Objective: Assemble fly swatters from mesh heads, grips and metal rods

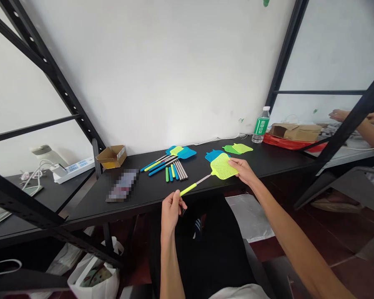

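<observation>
Between my two hands is a yellow-green fly swatter [224, 167] with a perforated head and a metal rod. My left hand [171, 207] grips the end of its yellow handle, while my right hand [242, 169] pinches the right edge of the head. Behind it on the black table lie loose blue swatter heads [212, 155], and farther right a green and a yellow-green head [242, 148]. To the left, several complete swatters [187, 153] lie in a pile. In front of that pile are short coloured handles [171, 173] and bare metal rods [181, 170].
A small open cardboard box [111, 157] and a blurred flat object [123, 185] are at the table's left. A water bottle [261, 125] stands at the back right. Black metal frames [50, 70] rise on both sides. Another person's hands [341, 115] show at far right.
</observation>
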A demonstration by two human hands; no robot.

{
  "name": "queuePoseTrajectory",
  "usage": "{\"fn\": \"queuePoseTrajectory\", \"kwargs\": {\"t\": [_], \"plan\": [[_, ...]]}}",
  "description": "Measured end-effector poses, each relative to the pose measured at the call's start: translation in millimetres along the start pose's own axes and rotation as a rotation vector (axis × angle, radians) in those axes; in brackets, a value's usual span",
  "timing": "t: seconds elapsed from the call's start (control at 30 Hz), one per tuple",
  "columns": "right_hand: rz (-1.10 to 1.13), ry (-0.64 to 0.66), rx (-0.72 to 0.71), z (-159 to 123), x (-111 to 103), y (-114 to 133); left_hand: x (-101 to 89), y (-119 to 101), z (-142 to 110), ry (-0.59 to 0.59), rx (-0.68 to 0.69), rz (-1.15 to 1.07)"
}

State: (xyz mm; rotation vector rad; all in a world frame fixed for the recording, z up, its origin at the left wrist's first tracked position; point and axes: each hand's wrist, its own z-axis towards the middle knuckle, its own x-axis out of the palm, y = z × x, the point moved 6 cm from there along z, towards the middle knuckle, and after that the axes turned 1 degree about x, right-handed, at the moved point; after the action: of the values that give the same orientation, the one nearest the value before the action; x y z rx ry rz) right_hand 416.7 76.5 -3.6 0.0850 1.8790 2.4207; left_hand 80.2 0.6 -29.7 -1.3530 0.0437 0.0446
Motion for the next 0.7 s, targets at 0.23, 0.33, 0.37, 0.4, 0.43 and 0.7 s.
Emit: {"fn": "queuePoseTrajectory", "kwargs": {"t": [0.23, 0.33, 0.37, 0.4, 0.43, 0.7], "plan": [[-0.082, -0.007, 0.008, 0.1, 0.5, -2.1, -4.9, -12.4, -2.7, 0.008, 0.061, 0.101], [-0.106, -0.013, 0.012, 0.6, 2.1, -1.4, -6.5, -18.7, -3.4, 0.005, 0.103, 0.126], [-0.099, -0.019, 0.012, 0.8, 2.5, -1.1, -6.4, -19.7, -3.4, 0.008, 0.112, 0.127], [-0.083, -0.026, 0.011, 1.2, 2.8, -0.6, -5.9, -20.1, -3.5, 0.013, 0.118, 0.127], [-0.059, -0.032, 0.008, 1.6, 3.1, -0.2, -4.9, -19.8, -3.4, 0.021, 0.119, 0.125], [0.058, -0.062, -0.005, 4.6, 3.3, 0.4, -0.7, -17.7, -3.9, 0.0, 0.112, 0.155]]}}
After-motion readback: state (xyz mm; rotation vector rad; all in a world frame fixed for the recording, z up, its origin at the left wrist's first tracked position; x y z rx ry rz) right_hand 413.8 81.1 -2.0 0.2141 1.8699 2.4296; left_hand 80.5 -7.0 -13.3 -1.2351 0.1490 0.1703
